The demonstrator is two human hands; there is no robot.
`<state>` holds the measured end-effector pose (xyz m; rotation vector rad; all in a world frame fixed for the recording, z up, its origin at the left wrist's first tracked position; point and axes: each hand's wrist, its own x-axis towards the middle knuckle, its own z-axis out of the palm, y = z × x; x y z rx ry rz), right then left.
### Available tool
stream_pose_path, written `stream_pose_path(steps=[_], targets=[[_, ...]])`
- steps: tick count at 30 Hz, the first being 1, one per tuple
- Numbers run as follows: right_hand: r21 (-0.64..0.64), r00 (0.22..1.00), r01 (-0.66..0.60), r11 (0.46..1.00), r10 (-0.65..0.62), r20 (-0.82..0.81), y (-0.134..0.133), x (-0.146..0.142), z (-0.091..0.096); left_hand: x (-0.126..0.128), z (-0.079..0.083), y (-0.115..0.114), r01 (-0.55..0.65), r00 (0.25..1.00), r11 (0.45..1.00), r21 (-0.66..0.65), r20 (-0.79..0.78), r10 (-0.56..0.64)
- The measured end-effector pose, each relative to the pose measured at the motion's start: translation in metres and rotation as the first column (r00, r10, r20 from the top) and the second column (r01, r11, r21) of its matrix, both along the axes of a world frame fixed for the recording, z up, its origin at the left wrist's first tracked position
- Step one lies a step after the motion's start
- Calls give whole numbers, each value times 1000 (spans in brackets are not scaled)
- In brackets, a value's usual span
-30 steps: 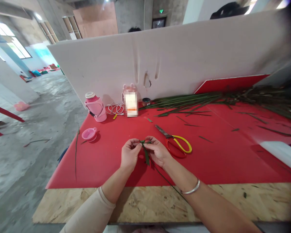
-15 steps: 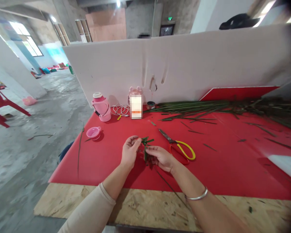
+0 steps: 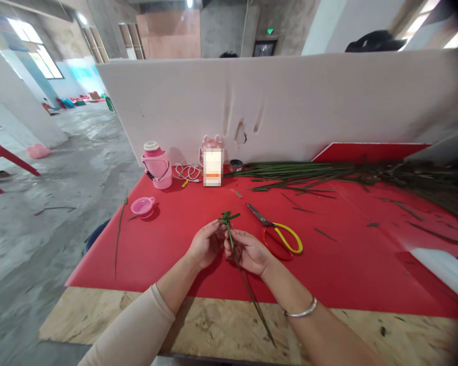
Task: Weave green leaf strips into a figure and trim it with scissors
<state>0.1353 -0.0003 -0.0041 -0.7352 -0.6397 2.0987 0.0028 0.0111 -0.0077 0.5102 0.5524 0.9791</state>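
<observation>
Both my hands meet over the red table cover (image 3: 168, 254), pinching one folded green leaf strip (image 3: 229, 223). Its small knotted top (image 3: 226, 217) stands up above my fingers, and the long tail runs down between my wrists toward the front edge. My left hand (image 3: 205, 246) is closed on the strip just under the knot. My right hand (image 3: 249, 250) is closed on the stem right beside it, a silver bangle (image 3: 301, 311) on that wrist. Scissors with red and yellow handles (image 3: 278, 235) lie just right of my right hand.
A bundle of long green leaves (image 3: 328, 173) lies along the back right, cut scraps scattered nearby. At the back left stand a pink bottle (image 3: 157, 165), a white cable (image 3: 185, 172), a labelled container (image 3: 212, 161) and a pink cup (image 3: 142, 207). A white board (image 3: 290, 101) walls the table's rear.
My hands have drawn together and lower on the strip. The knotted top now sticks upright above my fingers, and the tail hangs straighter toward me.
</observation>
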Motion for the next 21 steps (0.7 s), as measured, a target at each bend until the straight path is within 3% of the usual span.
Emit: stream_pose_path(steps=[3, 6, 8, 9, 11, 12, 17, 21], targets=[[-27, 998, -20, 999, 22, 53, -2, -2, -1, 1, -2, 0, 5, 998, 999, 40, -60, -3], [8, 970, -55, 998, 51, 236, 0, 1, 1, 0, -1, 1, -72, 996, 997, -8, -51, 72], [97, 913, 39, 994, -75, 400, 5, 8, 3, -1, 1, 2, -151, 989, 986, -68, -15, 150], [167, 872, 134, 977, -196, 448, 8, 12, 5, -1, 2, 2, -172, 985, 980, -100, -9, 172], [297, 807, 288, 911, -397, 437, 14, 19, 6, -1, 3, 1, -146, 989, 978, -149, -30, 143], [338, 795, 314, 887, -440, 416, 17, 21, 6, -1, 4, 0, -114, 993, 980, -164, -48, 107], [404, 788, 309, 861, -470, 399, 18, 19, 2, 4, 1, -5, -50, 996, 988, -144, -80, 38], [503, 707, 368, 782, -587, 396, 16, 15, -2, 7, -3, -6, -44, 997, 994, -96, -61, 38]])
